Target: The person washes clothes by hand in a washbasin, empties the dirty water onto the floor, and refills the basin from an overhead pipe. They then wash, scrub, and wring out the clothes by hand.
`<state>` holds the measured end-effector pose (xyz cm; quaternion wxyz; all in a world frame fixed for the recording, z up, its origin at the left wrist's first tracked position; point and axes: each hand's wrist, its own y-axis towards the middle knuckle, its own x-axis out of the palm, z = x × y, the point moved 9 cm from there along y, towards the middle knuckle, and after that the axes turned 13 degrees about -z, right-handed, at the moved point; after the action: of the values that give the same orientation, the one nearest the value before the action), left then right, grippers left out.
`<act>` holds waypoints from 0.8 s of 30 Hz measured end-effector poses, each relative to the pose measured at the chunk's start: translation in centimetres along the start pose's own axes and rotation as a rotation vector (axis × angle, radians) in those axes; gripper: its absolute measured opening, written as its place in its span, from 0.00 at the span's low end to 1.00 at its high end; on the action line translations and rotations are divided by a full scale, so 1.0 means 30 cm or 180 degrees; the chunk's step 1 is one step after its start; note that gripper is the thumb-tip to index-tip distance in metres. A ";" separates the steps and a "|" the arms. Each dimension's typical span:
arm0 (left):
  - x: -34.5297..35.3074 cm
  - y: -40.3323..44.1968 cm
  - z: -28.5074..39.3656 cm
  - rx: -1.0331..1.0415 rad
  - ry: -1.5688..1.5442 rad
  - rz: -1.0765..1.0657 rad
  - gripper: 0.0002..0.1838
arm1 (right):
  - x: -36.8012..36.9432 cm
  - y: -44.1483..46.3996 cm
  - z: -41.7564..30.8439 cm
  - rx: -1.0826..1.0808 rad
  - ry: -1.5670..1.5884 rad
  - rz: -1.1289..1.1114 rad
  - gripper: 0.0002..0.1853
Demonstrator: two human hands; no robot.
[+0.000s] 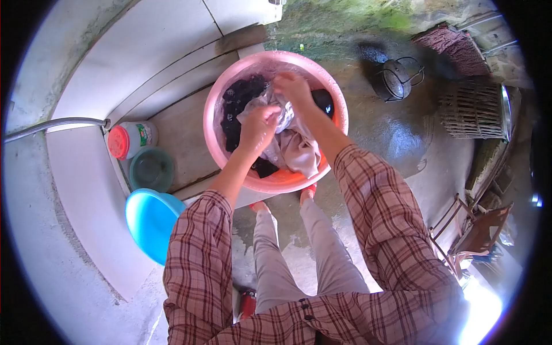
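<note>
Inside a pink tub (211, 123), my left hand (257, 129) and right hand (293, 91) meet at a pale, sudsy cloth (284, 118) near the middle; from this distance I cannot tell whether either grip is closed on it. Dark fabric (233, 109) lies toward the left edge, beige fabric (300, 150) toward the near edge. The pale cloth looks soft, limp and slippery, probably water-heavy, and best taken by a thick gathered fold, both hands sharing the weight.
</note>
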<state>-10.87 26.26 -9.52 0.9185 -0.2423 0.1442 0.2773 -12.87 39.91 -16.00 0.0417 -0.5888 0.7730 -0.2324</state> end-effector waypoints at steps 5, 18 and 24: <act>0.062 -0.028 -0.225 -0.0971 -0.5073 0.0848 0.17 | 0.043 0.041 0.075 0.0347 0.2744 -0.0322 0.20; 0.138 -0.063 0.196 0.0489 -0.6140 -0.0173 0.28 | 0.399 -0.092 -0.149 -0.0028 0.5285 -0.0675 0.25; 0.192 -0.169 0.114 -0.0875 -0.4725 0.1130 0.17 | 0.265 -0.070 -0.086 -0.0378 -0.2391 0.0654 0.07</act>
<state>-2.84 26.89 -7.09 0.6781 -0.0781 -0.5081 0.5254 -14.27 32.90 -11.20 0.3105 -0.5538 0.7710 0.0498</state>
